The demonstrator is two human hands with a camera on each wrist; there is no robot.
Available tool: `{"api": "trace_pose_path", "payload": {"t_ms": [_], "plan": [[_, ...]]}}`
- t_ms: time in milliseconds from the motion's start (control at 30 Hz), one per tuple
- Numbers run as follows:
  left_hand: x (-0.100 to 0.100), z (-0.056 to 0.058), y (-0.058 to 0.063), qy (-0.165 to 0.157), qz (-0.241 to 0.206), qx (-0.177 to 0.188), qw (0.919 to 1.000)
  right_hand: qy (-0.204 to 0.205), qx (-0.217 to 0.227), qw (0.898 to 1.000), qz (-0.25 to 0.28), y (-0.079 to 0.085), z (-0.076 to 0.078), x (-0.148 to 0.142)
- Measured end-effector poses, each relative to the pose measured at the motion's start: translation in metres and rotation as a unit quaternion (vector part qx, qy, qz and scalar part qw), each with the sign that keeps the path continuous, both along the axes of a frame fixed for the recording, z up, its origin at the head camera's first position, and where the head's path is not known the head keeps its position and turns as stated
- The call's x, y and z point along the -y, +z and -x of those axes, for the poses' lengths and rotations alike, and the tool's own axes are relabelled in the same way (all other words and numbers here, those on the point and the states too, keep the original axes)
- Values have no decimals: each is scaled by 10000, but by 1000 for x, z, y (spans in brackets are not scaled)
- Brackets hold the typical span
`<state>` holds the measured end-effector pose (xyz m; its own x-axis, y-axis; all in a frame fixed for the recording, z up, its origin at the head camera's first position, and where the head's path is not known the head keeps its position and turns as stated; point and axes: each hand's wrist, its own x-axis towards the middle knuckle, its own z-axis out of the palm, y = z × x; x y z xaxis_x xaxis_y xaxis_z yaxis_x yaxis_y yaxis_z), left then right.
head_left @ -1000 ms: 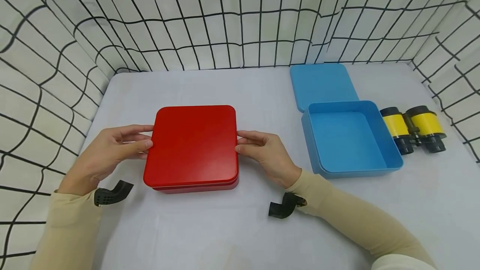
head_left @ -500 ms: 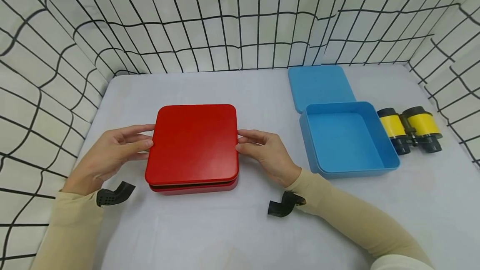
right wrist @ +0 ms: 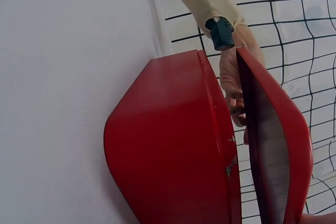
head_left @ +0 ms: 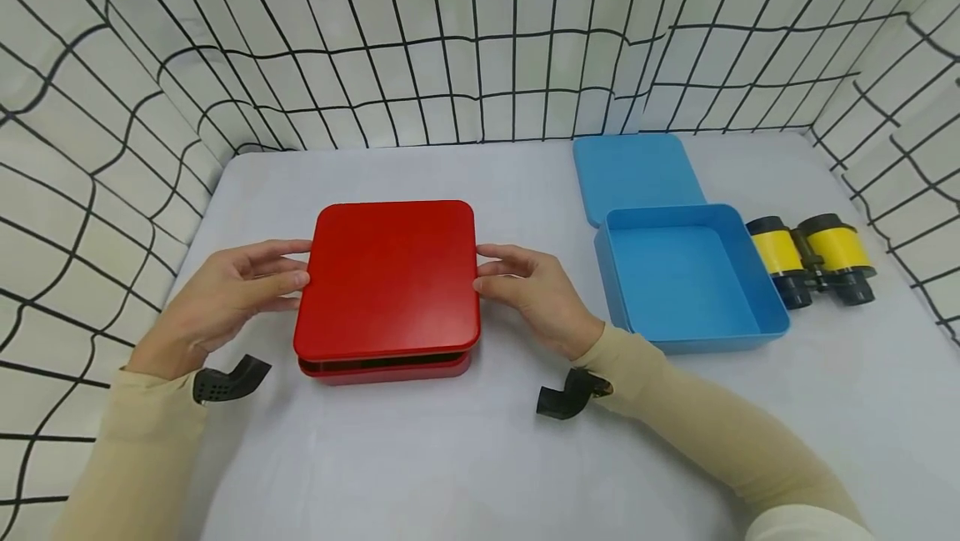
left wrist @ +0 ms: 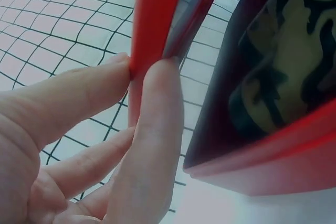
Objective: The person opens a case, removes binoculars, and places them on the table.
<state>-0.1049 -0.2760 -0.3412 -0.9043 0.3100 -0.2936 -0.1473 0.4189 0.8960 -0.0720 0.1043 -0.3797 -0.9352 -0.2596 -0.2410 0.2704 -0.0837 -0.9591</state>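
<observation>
Above a red box (head_left: 390,371), a square red lid (head_left: 392,278) is raised, and a dark gap shows along its front side. My left hand (head_left: 236,295) pinches the lid's left edge between thumb and fingers. On the opposite edge, my right hand (head_left: 534,291) holds the lid with its thumb and fingertips. Inside the box, the left wrist view reveals a camouflage-patterned thing (left wrist: 289,66) in green, tan and black; only part of it shows. The right wrist view looks along the gap between the box wall (right wrist: 168,124) and the lifted lid.
An open blue box (head_left: 690,274) stands on the white table (head_left: 420,466) at right, its blue lid (head_left: 637,174) lying behind it. Yellow and black binoculars (head_left: 813,257) lie beside the blue box. Black wire grid (head_left: 480,41) fences the table's back and sides.
Both hands have raised the red lid off the box. Its front edge sat almost flush a second ago; now a wider dark gap shows. The blue box and binoculars have stayed put.
</observation>
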Motion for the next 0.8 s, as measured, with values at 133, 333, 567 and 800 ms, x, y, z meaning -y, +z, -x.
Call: {"api": "trace_pose_path", "payload": {"t_ms": [133, 333, 567, 800], "plan": [[0, 3, 4, 1, 16, 38, 10000, 42, -72, 9999, -89, 5, 3, -2], [-2, 5, 13, 108, 32, 52, 9999, 146, -202, 9993, -283, 13, 7, -4], [-7, 7, 25, 201, 329, -24, 9993, 229, -349, 9980, -465, 23, 13, -7], [-9, 10, 34, 224, 457, -130, 9986, 267, -542, 9966, -553, 36, 19, -10]]}}
